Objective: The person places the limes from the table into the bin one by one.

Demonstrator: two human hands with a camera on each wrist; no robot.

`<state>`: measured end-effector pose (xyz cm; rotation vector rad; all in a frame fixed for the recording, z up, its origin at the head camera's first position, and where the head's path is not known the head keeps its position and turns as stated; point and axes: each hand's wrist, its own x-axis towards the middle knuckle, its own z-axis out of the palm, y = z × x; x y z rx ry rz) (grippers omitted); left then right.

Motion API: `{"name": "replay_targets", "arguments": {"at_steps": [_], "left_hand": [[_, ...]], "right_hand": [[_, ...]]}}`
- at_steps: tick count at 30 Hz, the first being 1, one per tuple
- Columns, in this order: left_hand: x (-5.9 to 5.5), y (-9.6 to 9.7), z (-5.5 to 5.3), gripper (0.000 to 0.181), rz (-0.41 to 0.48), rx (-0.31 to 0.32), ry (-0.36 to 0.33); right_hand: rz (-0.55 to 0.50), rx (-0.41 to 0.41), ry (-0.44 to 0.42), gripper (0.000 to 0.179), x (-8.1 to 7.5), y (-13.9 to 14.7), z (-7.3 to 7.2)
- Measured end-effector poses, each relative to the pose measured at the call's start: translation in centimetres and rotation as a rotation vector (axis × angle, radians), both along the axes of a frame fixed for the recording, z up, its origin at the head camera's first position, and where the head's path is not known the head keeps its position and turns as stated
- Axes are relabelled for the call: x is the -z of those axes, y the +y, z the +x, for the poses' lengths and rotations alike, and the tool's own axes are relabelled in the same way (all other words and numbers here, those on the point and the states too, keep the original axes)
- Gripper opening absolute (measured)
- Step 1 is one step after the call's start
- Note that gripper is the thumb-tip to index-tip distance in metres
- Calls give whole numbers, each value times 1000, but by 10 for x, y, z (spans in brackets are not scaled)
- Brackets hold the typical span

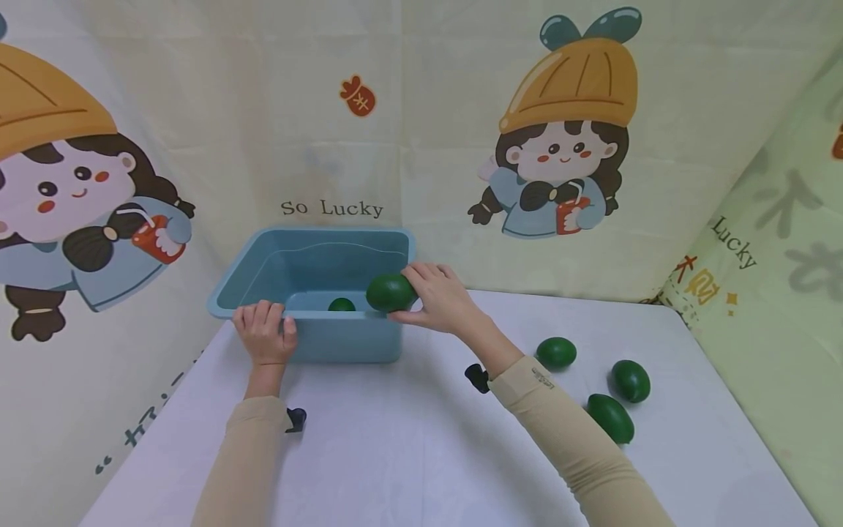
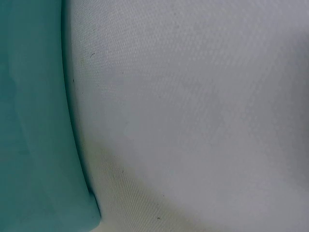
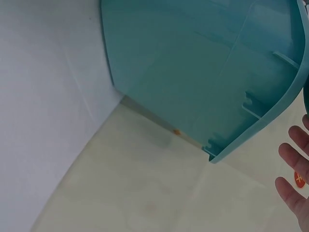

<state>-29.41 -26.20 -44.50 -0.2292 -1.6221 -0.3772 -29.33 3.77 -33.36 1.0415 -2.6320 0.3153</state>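
My right hand (image 1: 440, 298) grips a smooth, dark green oval fruit (image 1: 390, 293) over the front right part of a blue plastic bin's rim. Its fingertips (image 3: 289, 153) show at the edge of the right wrist view, where that fruit is mostly out of frame. The blue bin (image 1: 342, 340) stands upright at the back left of the table. With fingers hooked over the front rim near its left corner, my left hand (image 1: 266, 331) holds the bin. Inside, another green fruit (image 1: 342, 304) lies low, partly hidden by the front wall.
On the white table (image 1: 421, 439), right of my right forearm, lie several more fruits: one green fruit (image 1: 556, 353) farther back, another (image 1: 630, 380) to the right, and a third (image 1: 611, 418) partly behind the sleeve. A printed cloth wall (image 1: 435, 146) rises behind the bin.
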Motion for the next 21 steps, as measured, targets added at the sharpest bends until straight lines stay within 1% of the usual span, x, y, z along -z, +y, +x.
{"name": "replay_targets", "arguments": {"at_steps": [10, 21], "left_hand": [[0, 0, 0, 46, 4, 7, 3], [-1, 1, 2, 49, 2, 1, -9]], "right_hand": [[2, 15, -28, 57, 0, -4, -4], [16, 31, -62, 59, -1, -7, -12]]}}
